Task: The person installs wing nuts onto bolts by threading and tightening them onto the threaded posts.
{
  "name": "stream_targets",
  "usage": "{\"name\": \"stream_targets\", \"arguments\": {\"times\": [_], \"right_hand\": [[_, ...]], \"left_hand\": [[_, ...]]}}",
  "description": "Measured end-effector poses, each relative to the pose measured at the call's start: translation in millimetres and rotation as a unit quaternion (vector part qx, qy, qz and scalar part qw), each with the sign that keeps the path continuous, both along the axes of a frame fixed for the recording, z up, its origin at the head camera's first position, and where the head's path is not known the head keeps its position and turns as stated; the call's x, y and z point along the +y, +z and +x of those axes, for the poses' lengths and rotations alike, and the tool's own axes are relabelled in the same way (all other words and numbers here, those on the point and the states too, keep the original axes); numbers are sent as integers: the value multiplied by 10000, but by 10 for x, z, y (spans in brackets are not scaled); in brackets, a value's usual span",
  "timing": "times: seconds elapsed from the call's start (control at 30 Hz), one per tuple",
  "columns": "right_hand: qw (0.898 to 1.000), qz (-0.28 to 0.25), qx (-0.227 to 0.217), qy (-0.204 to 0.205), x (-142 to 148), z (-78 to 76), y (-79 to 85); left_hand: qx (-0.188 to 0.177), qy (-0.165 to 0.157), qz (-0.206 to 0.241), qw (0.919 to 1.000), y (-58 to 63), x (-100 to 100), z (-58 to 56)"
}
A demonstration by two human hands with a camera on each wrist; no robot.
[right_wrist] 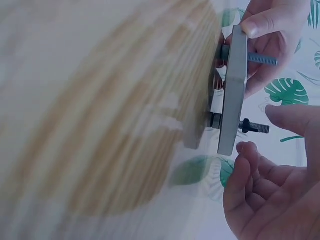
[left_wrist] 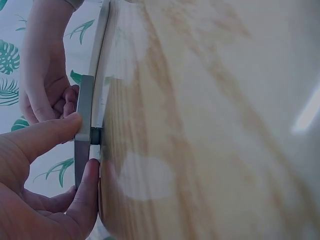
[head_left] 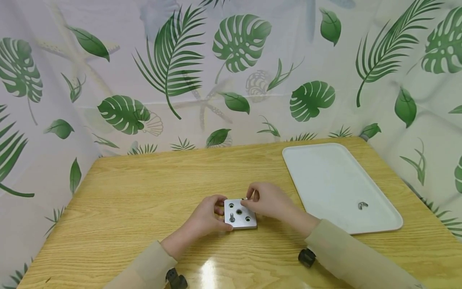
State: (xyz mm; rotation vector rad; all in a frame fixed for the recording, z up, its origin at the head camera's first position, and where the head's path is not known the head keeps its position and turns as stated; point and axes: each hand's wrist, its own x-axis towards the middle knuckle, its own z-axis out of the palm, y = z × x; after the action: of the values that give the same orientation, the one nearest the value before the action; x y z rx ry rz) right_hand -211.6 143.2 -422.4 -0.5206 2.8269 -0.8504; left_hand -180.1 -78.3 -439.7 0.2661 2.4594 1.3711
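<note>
A square silver metal plate with several holes sits raised off the wooden table on bolt heads. My left hand grips its left side, thumb on the near corner and fingers at the far edge. One bare bolt stands up through the plate near that hand. On a second bolt, at the far right corner, a small dark nut-like piece sits close to the plate; its exact shape is unclear. My right hand is around this bolt, thumb and fingertips apart on either side, with visible gaps in the right wrist view.
To the right lies a white tray with a raised rim. Small metal wing-shaped pieces lie near its right side. A leaf-patterned cloth hangs behind the wooden table.
</note>
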Motion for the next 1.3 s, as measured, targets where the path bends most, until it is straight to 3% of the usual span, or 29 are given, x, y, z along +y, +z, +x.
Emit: {"name": "stream_targets", "arguments": {"times": [0.27, 0.37, 0.5, 0.67, 0.87, 1.1, 1.3], "right_hand": [[9944, -516, 24, 917, 55, -47, -59], [9932, -529, -24, 1035, 47, -48, -72], [9945, -568, -172, 865, 25, -39, -60], [9974, -485, -377, 373, -19, -25, -42], [9997, -70, -244, -23, -86, 4, -11], [9990, 427, 57, -107, -104, 34, 5], [9997, 203, -127, -88, -31, 27, 6]], "left_hand": [[-19, 12, -56, 10000, 24, -6, 5], [-29, 10, -39, 10000, 15, -10, 0], [-43, 5, 20, 10000, -4, -12, -3], [-36, -11, 72, 10000, -9, -12, -2], [22, -50, 58, 10000, -9, -8, 0], [33, -35, -5, 10000, -17, 1, 2], [16, -26, -37, 10000, -4, -5, -2]]}}
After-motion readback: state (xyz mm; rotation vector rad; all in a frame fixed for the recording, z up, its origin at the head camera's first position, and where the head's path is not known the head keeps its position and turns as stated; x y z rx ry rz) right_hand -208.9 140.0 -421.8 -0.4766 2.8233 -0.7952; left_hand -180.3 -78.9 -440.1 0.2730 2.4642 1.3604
